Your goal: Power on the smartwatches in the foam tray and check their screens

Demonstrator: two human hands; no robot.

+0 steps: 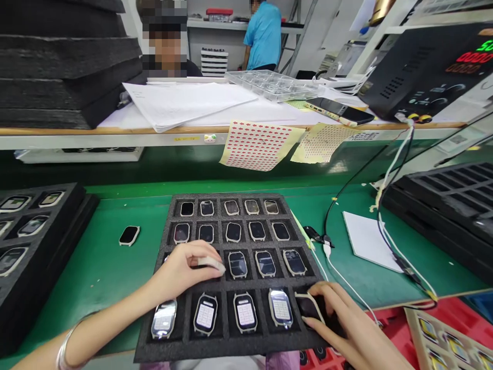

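Right hand (342,318) pinches 1 watch (309,307) between thumb and fingers at the near right corner of the tray (215,348). Left hand (185,266) is curled over the tray's left part, 2nd row from the near edge; I cannot tell whether it grips anything. 4 lit watches (245,312) line the near edge; 1 loose watch (129,235) lies on the tabletop (111,272), off the tray's left edge.
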